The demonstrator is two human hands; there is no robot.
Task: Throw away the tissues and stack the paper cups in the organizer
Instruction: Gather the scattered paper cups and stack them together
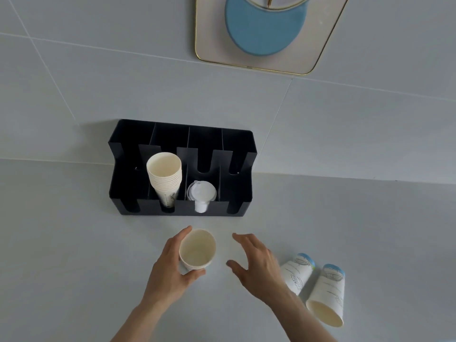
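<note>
**One light cup in hand, two more waiting**

The pale worktop [74, 255] was the biggest thing, and it carried all the rest. The black organizer [241, 193] sat at the back of it, against the wall. It had four slots. In the second slot from the left stood a stack of paper cups [164, 176], mouths up. In the slot next to that were white plastic lids [201, 193]. The other two slots looked bare.

Just in front of the organizer, the left hand [170, 267] had its grip closed around the side of one paper cup [197, 250], thumb on one side and fingers on the other. The right hand [251, 265] was near that cup, not touching it, with its grip apart and nothing in it.

In front of the organizer and off to the right, two printed cups lay on their sides close together: the nearer cup [297, 272] and the outer cup [327, 294].

No tissues were in sight.

The cups looked very light and thin. They would likely squash if squeezed hard. A soft hold around the side, below the rolled rim, seemed best. The smooth paper could slip a little.
</note>
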